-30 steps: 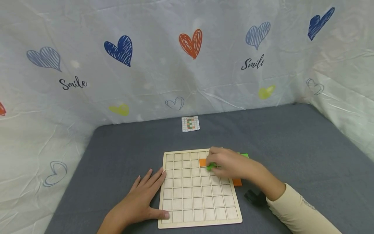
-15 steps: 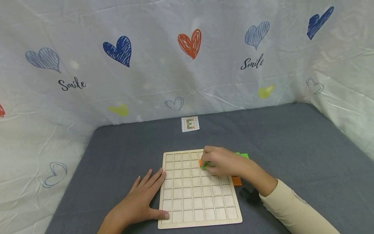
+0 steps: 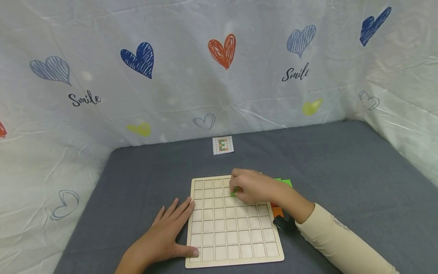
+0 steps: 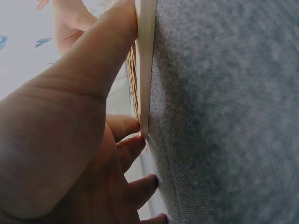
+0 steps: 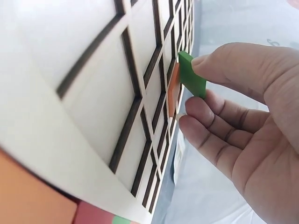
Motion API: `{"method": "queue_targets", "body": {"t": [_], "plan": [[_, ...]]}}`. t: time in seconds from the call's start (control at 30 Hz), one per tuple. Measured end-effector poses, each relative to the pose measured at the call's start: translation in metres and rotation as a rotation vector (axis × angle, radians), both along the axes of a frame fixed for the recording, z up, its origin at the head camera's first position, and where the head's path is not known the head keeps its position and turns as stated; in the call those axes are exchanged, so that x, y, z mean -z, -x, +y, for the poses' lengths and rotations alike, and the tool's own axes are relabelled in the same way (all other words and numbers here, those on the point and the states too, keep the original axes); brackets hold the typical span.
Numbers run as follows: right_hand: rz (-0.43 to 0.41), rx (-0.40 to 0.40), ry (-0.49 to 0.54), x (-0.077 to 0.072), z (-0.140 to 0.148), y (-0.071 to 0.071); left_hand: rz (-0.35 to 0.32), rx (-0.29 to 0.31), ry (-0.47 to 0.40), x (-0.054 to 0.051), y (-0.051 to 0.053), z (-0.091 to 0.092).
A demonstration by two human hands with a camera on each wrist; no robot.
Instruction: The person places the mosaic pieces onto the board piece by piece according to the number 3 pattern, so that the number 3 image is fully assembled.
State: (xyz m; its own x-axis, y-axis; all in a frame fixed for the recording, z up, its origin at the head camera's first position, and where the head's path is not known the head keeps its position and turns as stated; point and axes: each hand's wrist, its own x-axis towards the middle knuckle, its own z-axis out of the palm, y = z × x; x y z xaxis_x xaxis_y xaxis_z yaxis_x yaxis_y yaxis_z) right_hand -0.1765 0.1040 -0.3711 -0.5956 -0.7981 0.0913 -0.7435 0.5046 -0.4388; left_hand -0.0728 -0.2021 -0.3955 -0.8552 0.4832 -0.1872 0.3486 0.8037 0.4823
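Observation:
A pale wooden grid board point(image 3: 226, 228) lies on the grey cloth. My right hand point(image 3: 254, 185) pinches a green square tile point(image 5: 191, 74) between thumb and fingers, tilted over the board's upper part. Beside that tile an orange tile point(image 5: 173, 91) sits in a cell, seen in the right wrist view; the hand covers it in the head view. My left hand point(image 3: 164, 232) rests spread at the board's left edge, thumb on the lower left corner, fingertips along the side and on the cloth.
Green tiles point(image 3: 286, 182) and an orange tile point(image 3: 277, 212) lie by the board's right edge, partly under the right forearm. A small card with a coloured grid pattern point(image 3: 223, 145) lies behind the board. A white curtain with hearts point(image 3: 171, 95) hangs at the back.
My right hand has moved left across the board's upper rows with the green tile, now covering the orange tile from the head view. The left hand has stayed in place.

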Motion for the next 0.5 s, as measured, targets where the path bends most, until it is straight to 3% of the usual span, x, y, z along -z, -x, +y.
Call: {"method": "queue_targets", "body": {"t": [0.5], "plan": [[0.026,-0.034,-0.013,0.001,-0.011,0.006,-0.017,0.002,-0.004,0.0,0.0,-0.001]]}}
